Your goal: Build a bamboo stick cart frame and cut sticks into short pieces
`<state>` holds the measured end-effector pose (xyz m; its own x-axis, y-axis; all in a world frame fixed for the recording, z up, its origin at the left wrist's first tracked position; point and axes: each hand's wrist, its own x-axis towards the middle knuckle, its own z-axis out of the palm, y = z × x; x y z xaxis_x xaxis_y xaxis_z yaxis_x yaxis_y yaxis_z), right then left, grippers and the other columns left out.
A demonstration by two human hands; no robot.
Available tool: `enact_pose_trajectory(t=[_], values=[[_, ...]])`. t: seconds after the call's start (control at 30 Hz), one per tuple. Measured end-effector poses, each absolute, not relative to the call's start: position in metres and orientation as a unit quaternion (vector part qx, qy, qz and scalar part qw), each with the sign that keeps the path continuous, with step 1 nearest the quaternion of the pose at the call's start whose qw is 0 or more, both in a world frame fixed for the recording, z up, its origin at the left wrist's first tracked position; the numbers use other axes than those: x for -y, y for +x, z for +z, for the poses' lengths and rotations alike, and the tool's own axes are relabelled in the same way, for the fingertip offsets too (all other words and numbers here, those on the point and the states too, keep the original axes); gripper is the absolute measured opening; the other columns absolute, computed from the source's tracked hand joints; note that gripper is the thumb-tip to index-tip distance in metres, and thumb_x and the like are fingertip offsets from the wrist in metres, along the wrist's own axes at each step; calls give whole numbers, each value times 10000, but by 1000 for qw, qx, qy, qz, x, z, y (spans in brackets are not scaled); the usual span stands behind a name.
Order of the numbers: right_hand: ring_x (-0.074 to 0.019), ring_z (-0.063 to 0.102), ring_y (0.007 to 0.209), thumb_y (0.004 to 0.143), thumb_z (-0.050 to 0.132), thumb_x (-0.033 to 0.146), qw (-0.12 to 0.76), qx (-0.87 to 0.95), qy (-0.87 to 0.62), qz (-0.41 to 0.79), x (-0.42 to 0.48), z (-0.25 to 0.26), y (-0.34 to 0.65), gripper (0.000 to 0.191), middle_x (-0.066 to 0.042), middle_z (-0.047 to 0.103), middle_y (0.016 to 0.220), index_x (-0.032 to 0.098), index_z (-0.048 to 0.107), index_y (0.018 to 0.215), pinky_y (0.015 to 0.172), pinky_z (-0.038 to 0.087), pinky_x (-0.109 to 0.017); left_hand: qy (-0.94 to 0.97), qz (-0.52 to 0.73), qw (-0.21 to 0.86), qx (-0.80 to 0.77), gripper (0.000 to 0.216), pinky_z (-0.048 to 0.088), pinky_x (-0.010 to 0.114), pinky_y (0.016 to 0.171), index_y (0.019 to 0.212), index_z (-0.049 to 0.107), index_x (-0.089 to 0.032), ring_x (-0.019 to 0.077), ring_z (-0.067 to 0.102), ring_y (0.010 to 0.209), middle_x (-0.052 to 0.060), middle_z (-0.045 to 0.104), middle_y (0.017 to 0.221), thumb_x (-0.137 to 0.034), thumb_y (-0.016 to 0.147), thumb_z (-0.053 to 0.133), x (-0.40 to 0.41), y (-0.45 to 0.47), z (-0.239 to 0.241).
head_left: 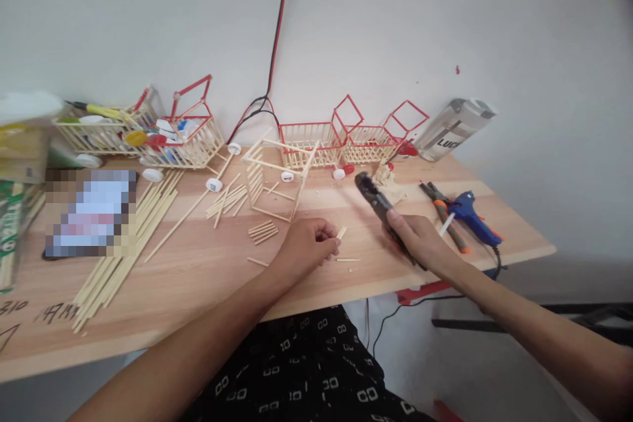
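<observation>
My left hand (310, 245) is closed in a pinch on a short wooden stick (341, 232), just above the table. In my right hand (420, 237) is a dark hand tool with a blocky head (373, 192), held by its handles; it looks like cutting pliers, slightly blurred. Between and below the hands lies a thin cut stick (348, 260). A small row of short sticks (263, 232) rests left of my left hand, and behind it stands an open box frame of sticks (271, 211).
Small stick carts with red rims (309, 148) line the wall. Long sticks (128, 244) and a phone (91, 211) lie at left. At right are orange-handled pliers (450, 217), a blue glue gun (475, 219) and a tilted clear container (452, 128). The table's front edge is near my lap.
</observation>
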<state>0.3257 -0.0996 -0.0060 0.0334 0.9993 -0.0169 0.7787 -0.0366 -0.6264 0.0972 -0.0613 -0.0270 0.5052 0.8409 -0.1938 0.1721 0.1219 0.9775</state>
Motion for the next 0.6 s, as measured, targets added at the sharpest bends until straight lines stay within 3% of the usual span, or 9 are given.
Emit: enact_pose_trajectory(t=[0.27, 0.4, 0.6], values=[[-137, 490, 364, 843, 305, 730, 555, 494, -586, 324, 49, -12, 306, 627, -17, 554, 485, 187, 587, 703, 337, 352, -260, 784, 298, 354, -415, 84, 401, 248, 661, 783, 616, -172, 125, 563, 691, -11, 648, 757, -186, 838, 554, 77, 62, -2], [-158, 559, 454, 847, 206, 743, 625, 459, -537, 332, 15, -17, 293, 644, -24, 560, 531, 213, 548, 715, 412, 438, -279, 790, 257, 235, -504, 78, 401, 272, 685, 818, 617, -187, 155, 574, 752, 0, 649, 806, -208, 854, 551, 80, 24, 7], [-182, 596, 524, 837, 226, 750, 679, 402, -491, 368, 2, -26, 289, 641, -24, 521, 504, 207, 530, 682, 484, 481, -312, 790, 169, 102, -580, 111, 403, 303, 723, 771, 603, -188, 197, 571, 837, 23, 631, 825, -192, 861, 537, 77, 6, -7]])
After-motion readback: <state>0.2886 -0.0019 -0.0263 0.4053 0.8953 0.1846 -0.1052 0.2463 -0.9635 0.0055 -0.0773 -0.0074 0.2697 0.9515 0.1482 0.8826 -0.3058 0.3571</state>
